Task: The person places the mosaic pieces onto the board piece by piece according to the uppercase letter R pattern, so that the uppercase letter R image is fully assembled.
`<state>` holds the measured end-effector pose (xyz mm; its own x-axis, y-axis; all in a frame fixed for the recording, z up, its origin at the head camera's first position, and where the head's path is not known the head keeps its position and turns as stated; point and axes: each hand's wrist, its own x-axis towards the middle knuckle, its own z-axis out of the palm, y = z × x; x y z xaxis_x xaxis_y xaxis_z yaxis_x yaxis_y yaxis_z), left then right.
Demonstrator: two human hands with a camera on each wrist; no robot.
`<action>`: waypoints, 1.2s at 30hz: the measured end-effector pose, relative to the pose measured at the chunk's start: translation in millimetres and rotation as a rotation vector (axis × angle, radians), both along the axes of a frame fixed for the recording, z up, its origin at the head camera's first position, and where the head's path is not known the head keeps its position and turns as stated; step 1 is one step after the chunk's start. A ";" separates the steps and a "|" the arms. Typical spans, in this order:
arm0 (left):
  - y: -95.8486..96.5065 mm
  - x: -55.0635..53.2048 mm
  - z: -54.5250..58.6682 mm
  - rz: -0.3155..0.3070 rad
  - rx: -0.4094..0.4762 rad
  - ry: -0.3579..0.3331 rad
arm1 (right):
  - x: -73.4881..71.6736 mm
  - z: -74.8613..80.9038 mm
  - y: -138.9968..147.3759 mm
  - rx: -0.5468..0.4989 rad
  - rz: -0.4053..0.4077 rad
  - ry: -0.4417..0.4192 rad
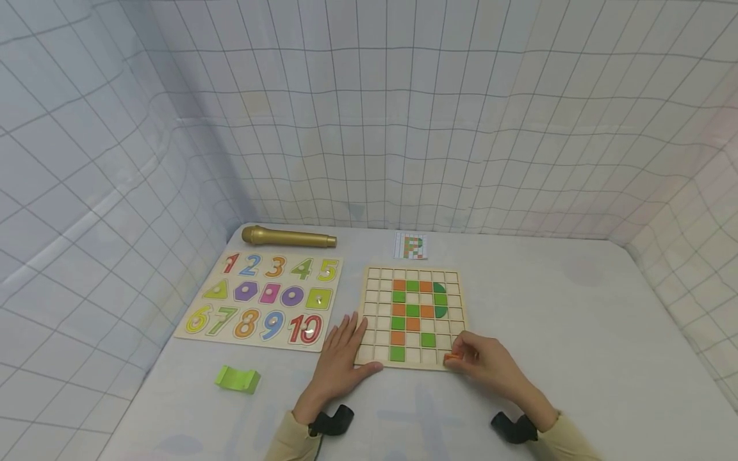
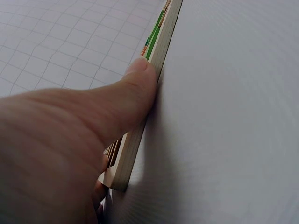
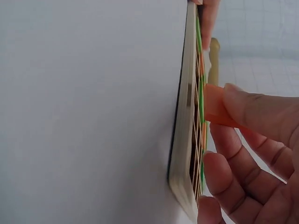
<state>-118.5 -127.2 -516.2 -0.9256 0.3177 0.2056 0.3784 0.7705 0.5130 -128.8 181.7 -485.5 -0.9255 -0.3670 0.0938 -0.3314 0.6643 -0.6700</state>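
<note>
A wooden grid board [image 1: 380, 333] lies on the table with green and orange square tiles and two dark green rounded tiles set in a P-like pattern. My right hand [image 1: 490, 366] pinches an orange tile [image 3: 216, 105] between thumb and fingers, over the board's near right corner. At the near left corner, my left hand [image 1: 341, 365] lies with fingers extended along the board's side. Its thumb [image 2: 140, 81] presses against the near edge in the left wrist view. A separate green tile [image 1: 428, 340] sits at the lower right of the pattern.
Behind the board lies a small pattern card [image 1: 410, 246] showing a coloured P. To the left are a number-and-shape puzzle board [image 1: 230, 289], a gold microphone [image 1: 288, 238] and a light green block [image 1: 237, 379]. Grid-patterned cloth [image 1: 403, 128] surrounds the table.
</note>
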 end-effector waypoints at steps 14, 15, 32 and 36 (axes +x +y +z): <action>0.2 -0.9 4.3 0.007 -0.032 -0.062 | -4.6 0.9 -7.9 0.077 0.002 -0.021; 0.0 -1.0 4.1 0.008 -0.032 -0.060 | -4.6 1.1 -8.0 0.077 -0.002 -0.024; 0.2 -1.8 1.9 0.006 -0.031 -0.066 | -8.6 -2.1 -13.4 0.083 -0.029 0.034; 1.1 -1.7 1.0 0.000 -0.025 -0.056 | -7.3 -2.9 -11.3 0.080 -0.020 0.053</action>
